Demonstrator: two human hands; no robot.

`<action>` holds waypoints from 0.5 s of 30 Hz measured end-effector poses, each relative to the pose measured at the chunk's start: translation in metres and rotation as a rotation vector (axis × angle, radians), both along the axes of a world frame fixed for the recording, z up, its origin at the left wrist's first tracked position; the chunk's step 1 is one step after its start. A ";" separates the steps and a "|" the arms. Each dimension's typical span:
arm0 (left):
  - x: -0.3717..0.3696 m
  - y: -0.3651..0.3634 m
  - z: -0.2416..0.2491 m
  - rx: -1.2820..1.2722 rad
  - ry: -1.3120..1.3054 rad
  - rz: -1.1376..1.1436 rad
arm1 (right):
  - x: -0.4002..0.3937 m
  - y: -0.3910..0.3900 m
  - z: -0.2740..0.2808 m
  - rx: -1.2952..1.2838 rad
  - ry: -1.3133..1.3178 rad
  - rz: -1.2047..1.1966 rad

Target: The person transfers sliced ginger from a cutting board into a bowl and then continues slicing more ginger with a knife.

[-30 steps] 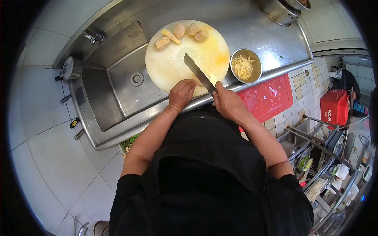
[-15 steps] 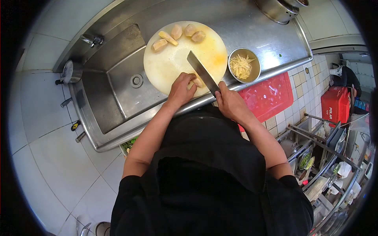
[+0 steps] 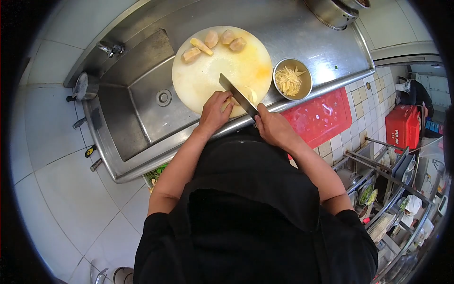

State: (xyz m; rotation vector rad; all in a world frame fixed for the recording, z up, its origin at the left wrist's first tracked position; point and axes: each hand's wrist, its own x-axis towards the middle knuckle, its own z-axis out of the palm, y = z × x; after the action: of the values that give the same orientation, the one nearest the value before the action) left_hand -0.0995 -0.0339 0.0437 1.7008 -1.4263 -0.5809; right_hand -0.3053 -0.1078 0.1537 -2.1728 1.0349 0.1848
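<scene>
My right hand (image 3: 274,127) is closed round the handle of a cleaver (image 3: 237,93), whose blade slants up and left over the round white cutting board (image 3: 198,83). Just left of the blade, the bent fingers of my left hand (image 3: 216,111) press a piece of pale ginger (image 3: 230,101) on the board, mostly covered by them. Pale cut slices (image 3: 252,96) lie right of the blade. Along the board's far side are several peeled ginger chunks (image 3: 211,39). A metal bowl (image 3: 307,90) beside the board holds thin pale strips (image 3: 288,80).
The board rests on a steel counter (image 3: 326,52), partly over the sink (image 3: 118,118) with its tap (image 3: 110,48). A red board or lid (image 3: 321,118) lies below the counter's front edge. Steel pots (image 3: 333,14) stand at the back right; a loaded rack (image 3: 388,189) is at the right.
The cleaver has shifted left and toward me, with my right hand moving slightly left. Slices now show right of the blade. My left hand stays at the ginger piece.
</scene>
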 end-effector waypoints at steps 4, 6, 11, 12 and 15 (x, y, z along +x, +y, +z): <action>0.002 0.001 -0.002 0.007 -0.076 -0.032 | -0.005 -0.006 0.011 -0.043 -0.024 -0.063; 0.002 0.000 -0.003 -0.002 -0.057 -0.031 | -0.010 -0.019 0.016 -0.169 -0.064 -0.070; 0.001 -0.002 -0.001 0.029 0.000 -0.019 | -0.015 -0.054 -0.005 -0.339 -0.142 -0.037; 0.001 -0.002 -0.003 0.029 0.019 -0.013 | -0.014 -0.059 -0.013 -0.346 -0.145 -0.041; 0.001 -0.001 -0.008 0.005 -0.030 -0.012 | -0.009 -0.067 -0.034 -0.374 -0.120 -0.006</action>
State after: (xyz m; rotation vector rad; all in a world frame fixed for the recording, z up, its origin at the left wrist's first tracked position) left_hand -0.0980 -0.0348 0.0360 1.7127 -1.4578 -0.5681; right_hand -0.3142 -0.1747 0.1199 -2.4773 1.0738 -0.1543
